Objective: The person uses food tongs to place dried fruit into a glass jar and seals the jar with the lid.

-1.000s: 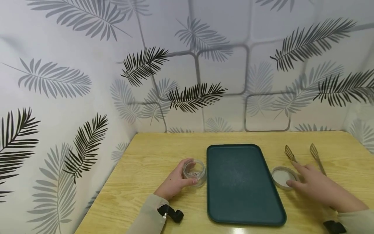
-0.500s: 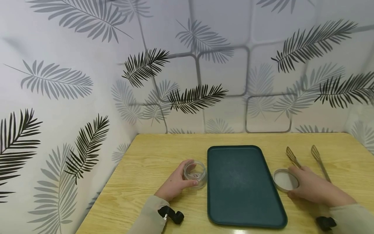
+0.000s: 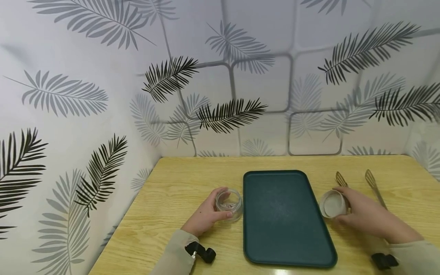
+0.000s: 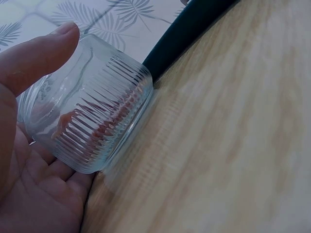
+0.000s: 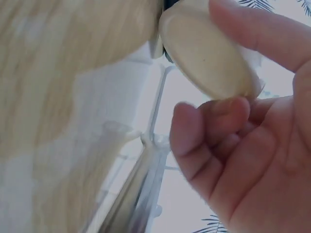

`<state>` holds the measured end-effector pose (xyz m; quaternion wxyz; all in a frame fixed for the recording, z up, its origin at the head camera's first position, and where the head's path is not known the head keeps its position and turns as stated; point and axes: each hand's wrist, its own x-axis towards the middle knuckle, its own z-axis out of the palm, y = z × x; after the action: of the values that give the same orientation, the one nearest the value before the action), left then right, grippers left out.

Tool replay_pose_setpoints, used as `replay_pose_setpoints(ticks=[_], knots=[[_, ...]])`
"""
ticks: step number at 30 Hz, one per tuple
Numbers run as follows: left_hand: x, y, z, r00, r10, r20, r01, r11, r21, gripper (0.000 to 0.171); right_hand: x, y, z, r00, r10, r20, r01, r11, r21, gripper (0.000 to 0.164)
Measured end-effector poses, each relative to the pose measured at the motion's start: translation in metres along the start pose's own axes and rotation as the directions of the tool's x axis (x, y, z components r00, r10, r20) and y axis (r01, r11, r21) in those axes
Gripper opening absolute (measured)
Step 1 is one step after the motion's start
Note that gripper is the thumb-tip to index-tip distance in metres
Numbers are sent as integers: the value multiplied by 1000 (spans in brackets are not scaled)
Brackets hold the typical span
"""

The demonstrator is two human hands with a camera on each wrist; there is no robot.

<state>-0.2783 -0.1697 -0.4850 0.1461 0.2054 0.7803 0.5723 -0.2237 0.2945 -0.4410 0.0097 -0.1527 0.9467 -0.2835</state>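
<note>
My left hand (image 3: 207, 214) grips a clear glass jar (image 3: 233, 214) from the left, thumb in front and fingers behind. The jar is uncovered and stands upright on the table beside the tray's left edge. In the left wrist view its ribbed wall (image 4: 92, 111) shows, with small reddish bits low inside. My right hand (image 3: 362, 215) pinches a round pale lid (image 3: 334, 205) by its rim, just right of the tray. The lid is tilted, its hollow side towards the head camera. In the right wrist view, thumb and curled fingers hold the lid (image 5: 206, 53) at its edge.
A dark green rectangular tray (image 3: 285, 221) lies between the hands on the wooden table (image 3: 182, 175). Two metal utensils with slotted heads lie at the right: one utensil (image 3: 340, 178) partly behind the right hand, another utensil (image 3: 374, 187) further right. A leaf-patterned wall (image 3: 220, 145) stands behind.
My right hand has closed round the lid's rim and tipped the lid up from where it lay flat. The left hand and jar have stayed in place.
</note>
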Motion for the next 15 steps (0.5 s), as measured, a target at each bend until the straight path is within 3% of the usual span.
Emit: replay_pose_setpoints(ticks=[8,15], knots=[[1,2,1,1000,8,1,-8,1000,13,86,0,-3,3,997,-2,78,-10,989,148,94],[1,2,1,1000,19,6,-19,1000,-13,87,-2,-2,6,988,-25,154,-28,943,331,92]])
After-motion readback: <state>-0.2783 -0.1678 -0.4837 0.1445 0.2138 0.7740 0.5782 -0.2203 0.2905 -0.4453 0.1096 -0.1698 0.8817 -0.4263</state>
